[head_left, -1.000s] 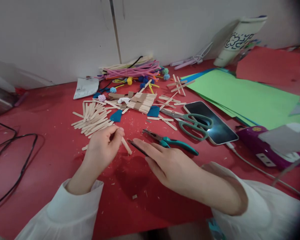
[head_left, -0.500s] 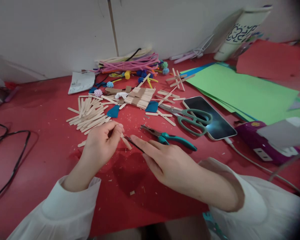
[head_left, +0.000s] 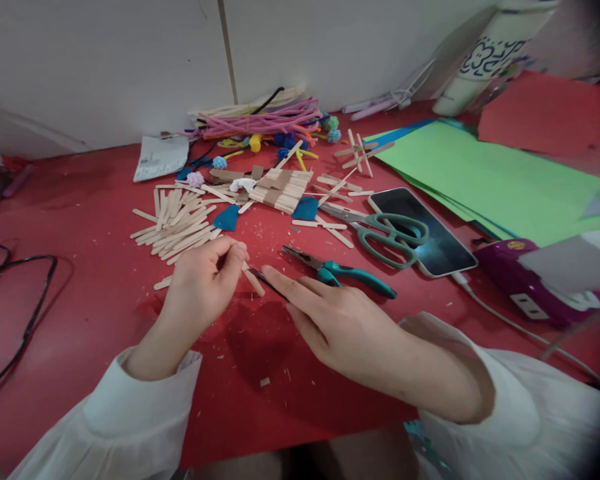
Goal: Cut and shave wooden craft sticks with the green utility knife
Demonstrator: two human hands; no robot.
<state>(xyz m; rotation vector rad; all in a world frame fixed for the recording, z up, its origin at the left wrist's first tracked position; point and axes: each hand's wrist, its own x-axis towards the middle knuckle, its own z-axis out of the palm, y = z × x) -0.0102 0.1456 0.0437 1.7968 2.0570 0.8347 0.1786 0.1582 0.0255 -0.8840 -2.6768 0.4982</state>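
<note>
Near the middle of the red table, my left hand (head_left: 203, 283) is closed, pinching a wooden craft stick (head_left: 253, 281) that slants down to the right from its fingertips. My right hand (head_left: 347, 327) grips a thin dark knife (head_left: 258, 274), its index finger stretched along the tool. The knife tip lies close beside the stick; whether they touch I cannot tell. Most of the knife is hidden under the right hand. Just beyond that hand lie teal-handled pliers (head_left: 337, 270). A pile of craft sticks (head_left: 173, 223) spreads behind my left hand.
Green scissors (head_left: 393, 237) overlap a phone (head_left: 435, 247) with a cable. A panel of joined sticks (head_left: 283, 190) and pink pipe cleaners (head_left: 260, 123) are farther back. Green paper (head_left: 495, 177) and a purple power strip (head_left: 510, 273) occupy the right. A black cable (head_left: 43, 307) curls at left.
The view has shifted slightly. Both hands keep nearly the same pose and hold on the stick and knife; the things on the table stay where they were.
</note>
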